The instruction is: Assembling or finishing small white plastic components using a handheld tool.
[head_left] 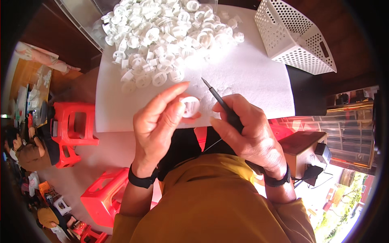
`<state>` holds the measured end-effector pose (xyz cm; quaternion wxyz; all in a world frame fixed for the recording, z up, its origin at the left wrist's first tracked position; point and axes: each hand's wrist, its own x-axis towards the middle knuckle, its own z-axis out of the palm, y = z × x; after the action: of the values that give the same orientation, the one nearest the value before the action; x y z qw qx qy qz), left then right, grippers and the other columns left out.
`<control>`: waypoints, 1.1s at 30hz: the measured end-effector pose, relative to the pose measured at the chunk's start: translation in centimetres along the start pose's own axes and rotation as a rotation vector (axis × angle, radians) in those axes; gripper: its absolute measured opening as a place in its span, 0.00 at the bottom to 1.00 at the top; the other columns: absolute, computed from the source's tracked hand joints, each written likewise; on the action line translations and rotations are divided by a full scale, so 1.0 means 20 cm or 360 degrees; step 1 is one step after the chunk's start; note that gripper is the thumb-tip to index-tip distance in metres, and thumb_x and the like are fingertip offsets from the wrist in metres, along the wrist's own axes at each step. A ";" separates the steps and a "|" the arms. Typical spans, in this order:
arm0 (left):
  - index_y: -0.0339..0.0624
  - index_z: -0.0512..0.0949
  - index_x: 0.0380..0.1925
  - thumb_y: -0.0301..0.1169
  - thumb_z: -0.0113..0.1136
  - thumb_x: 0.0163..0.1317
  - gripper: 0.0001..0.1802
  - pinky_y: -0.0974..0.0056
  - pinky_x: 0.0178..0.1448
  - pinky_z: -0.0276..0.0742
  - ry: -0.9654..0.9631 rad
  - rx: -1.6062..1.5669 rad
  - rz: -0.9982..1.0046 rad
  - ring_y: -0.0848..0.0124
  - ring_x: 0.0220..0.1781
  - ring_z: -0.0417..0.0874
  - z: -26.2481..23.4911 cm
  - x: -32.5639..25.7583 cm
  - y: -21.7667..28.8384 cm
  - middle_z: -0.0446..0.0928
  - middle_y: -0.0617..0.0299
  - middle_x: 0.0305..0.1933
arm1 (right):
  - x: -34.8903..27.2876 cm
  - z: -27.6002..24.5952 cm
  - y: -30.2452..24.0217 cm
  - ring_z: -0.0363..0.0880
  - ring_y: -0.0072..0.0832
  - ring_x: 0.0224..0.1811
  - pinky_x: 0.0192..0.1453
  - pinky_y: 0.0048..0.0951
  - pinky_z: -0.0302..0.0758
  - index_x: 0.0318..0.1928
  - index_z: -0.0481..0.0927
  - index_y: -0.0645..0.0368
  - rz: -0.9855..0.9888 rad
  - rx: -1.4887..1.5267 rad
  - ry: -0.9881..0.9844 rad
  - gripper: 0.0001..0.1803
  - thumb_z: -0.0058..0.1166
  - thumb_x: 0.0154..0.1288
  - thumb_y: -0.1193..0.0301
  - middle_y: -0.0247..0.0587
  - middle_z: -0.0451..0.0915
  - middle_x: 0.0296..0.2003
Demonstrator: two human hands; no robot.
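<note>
Between the thumb and fingers of my left hand (156, 123) is a small round white plastic part (190, 106), its disc face turned up toward me. My right hand (251, 131) grips the dark handle of a thin pointed tool (219, 98), which looks like a soldering iron or a scriber. Its tip points up and away to the left, apart from the white part. Beyond both hands, a large heap of similar white plastic parts (170, 36) lies on the white-covered table (259, 97).
A white perforated basket (279, 44) stands at the table's far right. Red plastic stools (75, 121) are on the floor to the left. A brown wooden box (302, 148) with dark cables sits at the right. Other people (30, 152) sit at the far left.
</note>
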<state>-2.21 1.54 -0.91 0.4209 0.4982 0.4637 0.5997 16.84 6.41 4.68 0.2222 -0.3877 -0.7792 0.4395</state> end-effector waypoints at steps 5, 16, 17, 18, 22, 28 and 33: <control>0.31 0.68 0.60 0.26 0.53 0.68 0.21 0.69 0.43 0.81 -0.0158 -0.0213 0.0029 0.71 0.43 0.82 0.11 -0.01 0.08 0.80 0.51 0.44 | 0.05 -0.05 -0.03 0.73 0.43 0.23 0.29 0.37 0.70 0.32 0.72 0.66 -0.0155 0.0133 0.0003 0.11 0.57 0.64 0.70 0.49 0.73 0.22; 0.32 0.72 0.55 0.33 0.51 0.70 0.19 0.67 0.43 0.79 -0.0189 0.0001 -0.0151 0.70 0.40 0.83 0.06 0.08 -0.02 0.79 0.52 0.46 | 0.16 -0.84 -0.01 0.60 0.16 0.20 0.24 0.26 0.63 0.34 0.74 0.65 0.0090 -0.0811 0.1036 0.14 0.56 0.63 0.65 0.33 0.66 0.18; 0.32 0.72 0.55 0.33 0.51 0.70 0.19 0.67 0.43 0.79 -0.0178 0.0002 -0.0151 0.70 0.40 0.83 0.06 0.09 -0.04 0.79 0.52 0.46 | 0.17 -0.81 -0.02 0.60 0.16 0.20 0.24 0.26 0.63 0.34 0.74 0.65 0.0082 -0.0810 0.1027 0.14 0.56 0.63 0.65 0.33 0.66 0.18; 0.32 0.73 0.55 0.33 0.52 0.70 0.19 0.68 0.43 0.79 -0.0172 -0.0032 -0.0183 0.71 0.39 0.82 0.06 0.09 -0.05 0.79 0.53 0.45 | 0.18 -0.75 -0.05 0.62 0.18 0.20 0.24 0.27 0.63 0.34 0.74 0.66 0.0029 -0.0752 0.0862 0.13 0.55 0.64 0.65 0.34 0.67 0.18; 0.31 0.74 0.52 0.32 0.52 0.70 0.17 0.68 0.44 0.78 -0.0162 -0.0034 -0.0252 0.72 0.39 0.82 0.05 0.08 -0.08 0.80 0.55 0.43 | 0.33 -0.42 -0.04 0.77 0.44 0.23 0.30 0.41 0.72 0.39 0.73 0.66 0.0033 -0.0590 0.0189 0.12 0.49 0.68 0.66 0.52 0.76 0.22; 0.30 0.74 0.51 0.31 0.52 0.70 0.16 0.68 0.45 0.79 -0.0179 -0.0010 -0.0309 0.72 0.39 0.82 0.05 0.08 -0.08 0.80 0.55 0.41 | 0.60 -0.20 0.20 0.79 0.53 0.40 0.46 0.47 0.74 0.40 0.75 0.68 -0.0186 -0.1088 0.0138 0.14 0.49 0.65 0.66 0.58 0.80 0.31; 0.30 0.73 0.53 0.33 0.51 0.70 0.18 0.68 0.45 0.78 -0.0206 -0.0039 -0.0296 0.72 0.39 0.82 0.05 0.07 -0.08 0.80 0.54 0.44 | 0.71 -0.20 0.24 0.78 0.54 0.34 0.41 0.45 0.73 0.32 0.76 0.67 -0.0028 -0.1033 0.0151 0.15 0.52 0.62 0.64 0.58 0.78 0.27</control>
<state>-1.33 3.31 -2.21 0.5099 0.4854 0.4724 0.5303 13.07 21.22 2.62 0.1268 -0.4515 -0.8708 0.1476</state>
